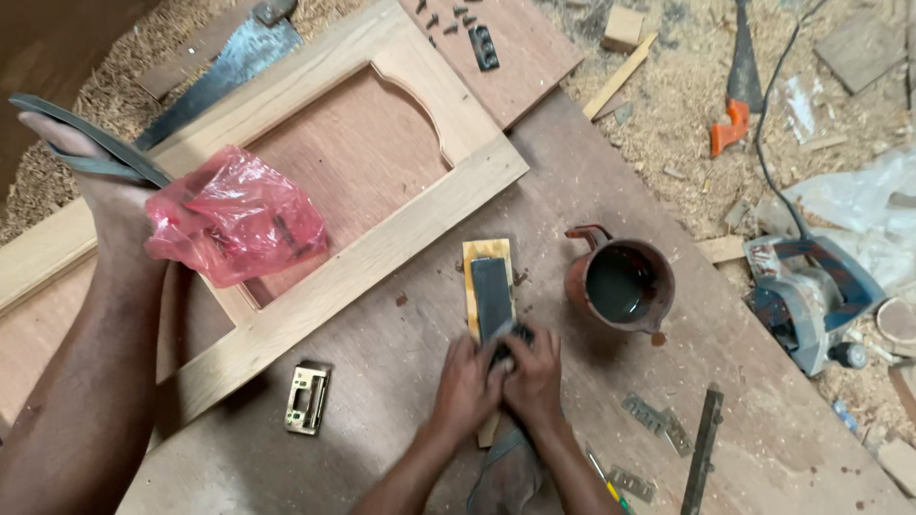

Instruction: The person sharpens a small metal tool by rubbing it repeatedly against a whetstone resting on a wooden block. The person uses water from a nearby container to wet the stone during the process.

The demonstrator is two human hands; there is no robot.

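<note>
Both hands, left [466, 381] and right [534, 377], are clamped together on a small dark tool, pressing it onto a dark sharpening stone [491, 296] mid-board. A crumpled pink plastic bag [234, 215] lies left; a brown cup [620, 283] stands just right, bare board beyond.

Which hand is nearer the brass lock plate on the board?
Left. The left hand presses on the sharpening stone, just right of the brass lock plate. The right hand sits beside it, farther right, on the mug side.
</note>
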